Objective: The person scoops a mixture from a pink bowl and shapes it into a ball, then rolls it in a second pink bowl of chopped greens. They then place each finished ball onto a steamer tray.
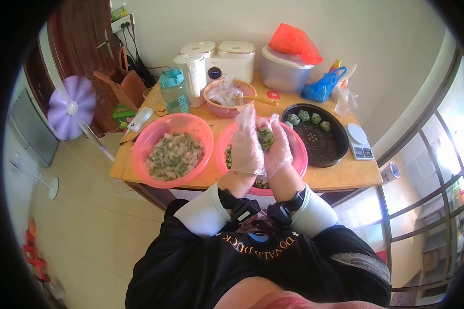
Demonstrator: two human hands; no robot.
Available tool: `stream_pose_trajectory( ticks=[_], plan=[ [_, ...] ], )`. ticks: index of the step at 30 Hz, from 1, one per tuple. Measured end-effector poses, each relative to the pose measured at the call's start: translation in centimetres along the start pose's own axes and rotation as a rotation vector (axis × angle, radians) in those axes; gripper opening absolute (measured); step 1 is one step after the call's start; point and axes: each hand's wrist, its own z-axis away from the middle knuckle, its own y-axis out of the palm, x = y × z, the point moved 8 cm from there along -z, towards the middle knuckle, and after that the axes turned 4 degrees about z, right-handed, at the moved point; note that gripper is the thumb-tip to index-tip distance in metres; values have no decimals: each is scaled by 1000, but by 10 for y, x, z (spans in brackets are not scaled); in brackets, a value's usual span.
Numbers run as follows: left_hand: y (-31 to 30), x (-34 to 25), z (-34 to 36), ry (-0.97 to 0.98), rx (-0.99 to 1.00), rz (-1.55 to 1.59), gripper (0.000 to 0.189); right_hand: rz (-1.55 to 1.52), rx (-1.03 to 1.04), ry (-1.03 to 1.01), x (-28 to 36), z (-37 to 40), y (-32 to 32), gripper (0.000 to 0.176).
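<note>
A green ball (265, 138) sits pressed between both hands, held up over the near pink bowl (300, 154). The left hand (247, 147) cups it from the left with fingers raised; the right hand (279, 152) closes on it from the right. Both wear clear gloves. More green mix shows in that bowl under the wrists. Just left stands a second pink bowl (139, 154) of pale and green filling. To the right lies a black tray (319, 147) with four balls (304, 116) along its far edge, then a scale (359, 140). Behind are a small bowl (211, 105) and a bottle (174, 91), all on the table (340, 175).
</note>
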Motion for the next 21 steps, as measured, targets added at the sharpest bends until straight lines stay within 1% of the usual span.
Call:
stream_pose_trajectory(
  ticks=[1,2,3,4,5,6,7,9,10,11,12,13,14,15,16,17,18,19,20,21],
  plan=[
    [4,-17,-1,190,-21,-210,46,68,-143,-46,3,2,-7,27],
    [6,-20,1,185,-20,-104,47,82,-177,-22,1,10,0,18],
    [5,-25,1,185,-11,-106,47,75,-176,-29,-1,11,-2,18],
    [3,-2,-1,-202,-13,316,45,274,-156,-95,3,12,-3,15],
    [14,19,9,-599,-15,730,45,472,-138,-162,7,13,-2,13],
    [14,28,11,-636,-50,911,45,692,-100,-179,8,16,0,11],
    [-4,34,7,-484,-170,816,46,1169,-102,-284,14,24,19,7],
    [-2,27,20,-535,109,922,47,1718,174,-719,17,42,57,10],
    [0,25,25,-543,118,914,47,1910,435,-942,10,52,64,19],
    [2,28,34,-656,41,984,48,1902,427,-944,19,55,71,19],
    [3,33,43,-766,-43,1051,49,2051,677,-914,8,62,82,16],
    [5,38,48,-766,-50,1041,49,2182,944,-869,-8,70,85,18],
    [0,37,46,-559,-2,751,48,2194,867,-859,-8,66,83,27],
    [-6,29,44,-355,43,462,48,2183,873,-851,-5,66,85,27],
    [4,33,40,-667,62,1141,45,2041,771,-788,11,65,97,25],
    [0,38,38,-662,53,1139,45,1901,674,-726,23,62,104,25],
    [3,42,36,-652,78,1345,45,1550,500,-520,33,55,96,39],
    [7,42,35,-633,107,1554,45,1347,212,-107,39,54,102,39],
    [8,28,36,-647,-106,1382,44,1404,265,-131,45,56,101,38],
    [6,23,34,-636,-106,1386,44,1460,320,-157,47,55,100,36]
  ],
)
